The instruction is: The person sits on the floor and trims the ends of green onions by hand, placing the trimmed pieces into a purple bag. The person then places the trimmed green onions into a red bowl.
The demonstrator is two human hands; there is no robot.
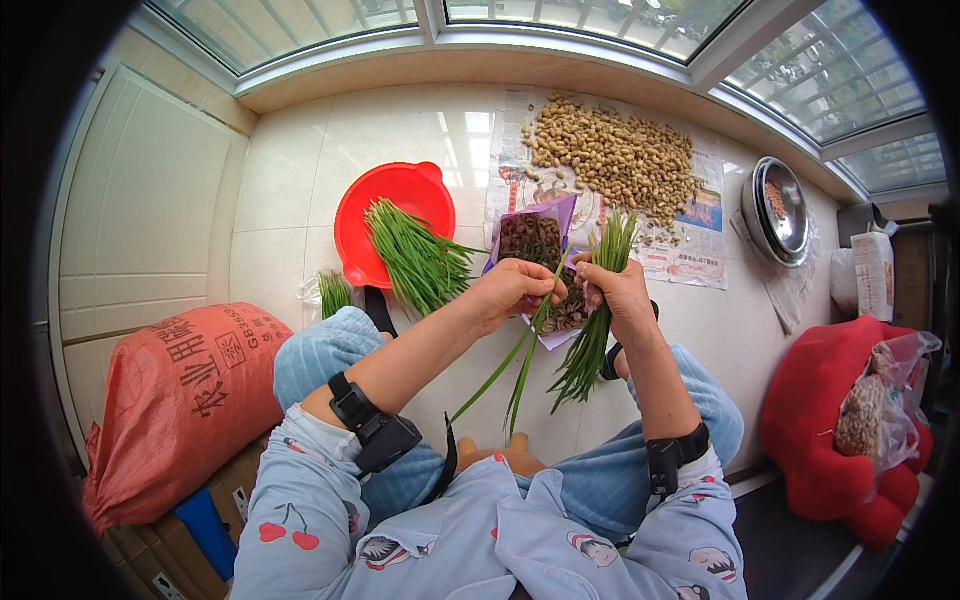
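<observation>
My right hand is closed around a bunch of garlic chives, whose green leaves hang below the fist and whose other ends stick up above it. Close beside it, my left hand pinches a few loose chive blades that trail down toward my lap. Beneath both hands sits a purple-edged box or bag with dark brownish scraps in it, partly covered by my fingers. To the left, a red basin holds a big pile of chives, their leaves spilling over the near rim.
Peanuts lie spread on newspaper beyond the box. Stacked steel bowls stand at the right, near a red plush thing. A small bunch of greens and a full orange-red woven sack are at the left.
</observation>
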